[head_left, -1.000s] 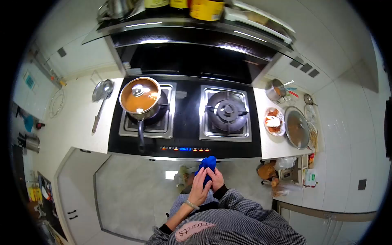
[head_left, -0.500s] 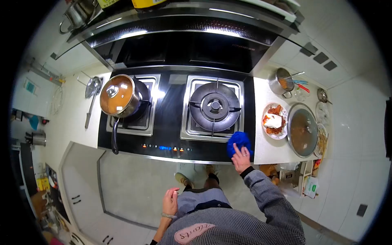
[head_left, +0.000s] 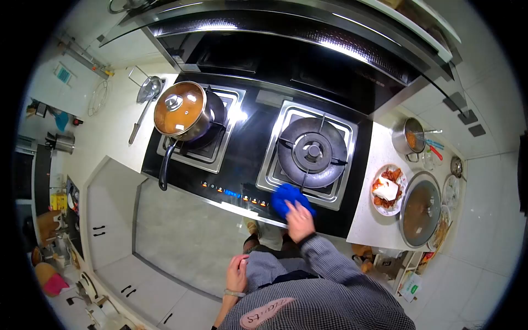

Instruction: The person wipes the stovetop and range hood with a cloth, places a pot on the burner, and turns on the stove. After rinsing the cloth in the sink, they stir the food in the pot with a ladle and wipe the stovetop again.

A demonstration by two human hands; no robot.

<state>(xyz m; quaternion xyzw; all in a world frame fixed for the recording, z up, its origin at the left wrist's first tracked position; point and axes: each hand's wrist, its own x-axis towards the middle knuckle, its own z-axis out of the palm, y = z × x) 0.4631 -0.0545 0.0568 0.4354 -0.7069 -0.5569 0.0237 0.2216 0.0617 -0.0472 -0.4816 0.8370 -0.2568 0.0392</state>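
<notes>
Touching the blue cloth [head_left: 283, 201], which lies ahead-left at the stove's [head_left: 237, 162] front edge, my right hand [head_left: 301, 223] spreads fingers slightly; my left hand [head_left: 237, 276] hangs half-open.

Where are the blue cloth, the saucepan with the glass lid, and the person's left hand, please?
Blue cloth [head_left: 286, 202]: head view, on its bunched middle.
Saucepan [head_left: 198, 127]: head view, on its metal side.
Left hand [head_left: 237, 274]: head view, on its back.
</notes>
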